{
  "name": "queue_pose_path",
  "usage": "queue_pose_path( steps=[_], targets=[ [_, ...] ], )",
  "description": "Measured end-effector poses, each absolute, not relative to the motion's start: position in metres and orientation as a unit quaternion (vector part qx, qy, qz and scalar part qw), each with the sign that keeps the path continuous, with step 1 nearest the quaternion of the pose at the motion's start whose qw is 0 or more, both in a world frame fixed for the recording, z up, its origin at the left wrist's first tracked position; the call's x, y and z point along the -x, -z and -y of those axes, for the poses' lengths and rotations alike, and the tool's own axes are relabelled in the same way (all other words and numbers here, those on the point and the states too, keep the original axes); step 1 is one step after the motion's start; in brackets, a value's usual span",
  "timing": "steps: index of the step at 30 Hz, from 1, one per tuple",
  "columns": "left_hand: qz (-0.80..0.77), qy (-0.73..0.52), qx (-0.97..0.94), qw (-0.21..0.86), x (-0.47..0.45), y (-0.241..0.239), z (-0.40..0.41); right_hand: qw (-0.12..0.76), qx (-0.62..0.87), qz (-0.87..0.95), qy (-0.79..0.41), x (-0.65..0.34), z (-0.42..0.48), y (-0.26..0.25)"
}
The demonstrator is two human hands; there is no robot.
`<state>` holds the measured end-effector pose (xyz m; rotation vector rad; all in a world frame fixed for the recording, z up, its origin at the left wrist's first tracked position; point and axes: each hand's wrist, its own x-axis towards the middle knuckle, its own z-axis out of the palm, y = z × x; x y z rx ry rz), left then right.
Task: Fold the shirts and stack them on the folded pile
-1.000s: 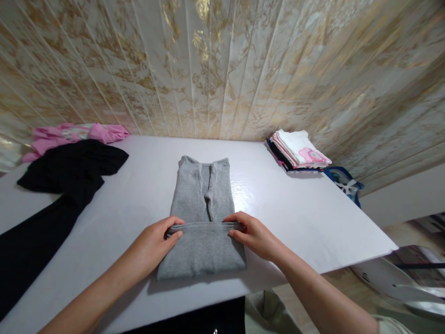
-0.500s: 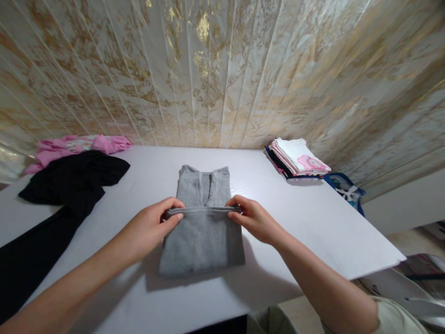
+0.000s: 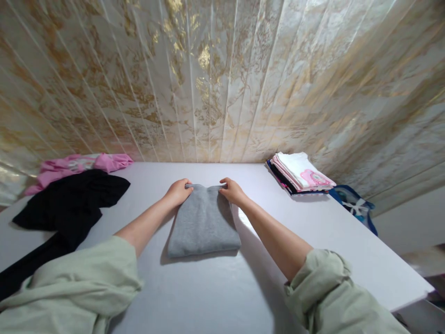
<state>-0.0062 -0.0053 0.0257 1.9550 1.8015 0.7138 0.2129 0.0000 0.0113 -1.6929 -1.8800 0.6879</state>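
A grey garment (image 3: 204, 223) lies folded into a rectangle in the middle of the white table (image 3: 222, 287). My left hand (image 3: 179, 191) is closed on its far left corner. My right hand (image 3: 231, 190) is closed on its far right corner. Both arms are stretched out over the table, with pale green sleeves pushed up to the elbows. The folded-over layer now covers the lower layer fully.
A black garment (image 3: 66, 202) sprawls at the left, with a pink garment (image 3: 74, 164) behind it by the wall. A stack of folded clothes (image 3: 301, 172) sits at the far right. A blue bag (image 3: 354, 206) hangs off the table's right edge. A marbled wall stands behind.
Both hands have carried the grey garment's folded edge away from me to its far end, closing the fold. The camera has tilted up and my arms have stretched out.
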Motion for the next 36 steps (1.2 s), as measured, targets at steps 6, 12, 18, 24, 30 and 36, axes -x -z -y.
queue_pose_path(
  steps=[6, 12, 18, 24, 30, 36],
  targets=[
    [-0.632, -0.251, -0.715, 0.166, 0.015, -0.020, 0.002, 0.257, 0.618, 0.710, -0.220, -0.217, 0.001, -0.005],
    [-0.631, -0.294, -0.696, 0.176, 0.017, -0.026, -0.014, 0.286, 0.627, 0.704, -0.171, -0.217, -0.013, -0.015],
    [-0.658, -0.324, -0.638, 0.236, 0.030, -0.002, -0.019, 0.273, 0.653, 0.681, -0.189, -0.223, -0.011, -0.002],
    [-0.650, -0.369, -0.608, 0.268, 0.034, -0.001, -0.023, 0.293, 0.662, 0.661, -0.200, -0.227, -0.016, -0.003],
    [-0.640, -0.411, -0.585, 0.280, 0.023, 0.005, -0.026, 0.302, 0.680, 0.647, -0.168, -0.230, -0.017, 0.007],
    [-0.649, -0.440, -0.554, 0.281, 0.017, 0.016, -0.030, 0.331, 0.665, 0.644, -0.186, -0.238, -0.027, 0.024]
  ],
)
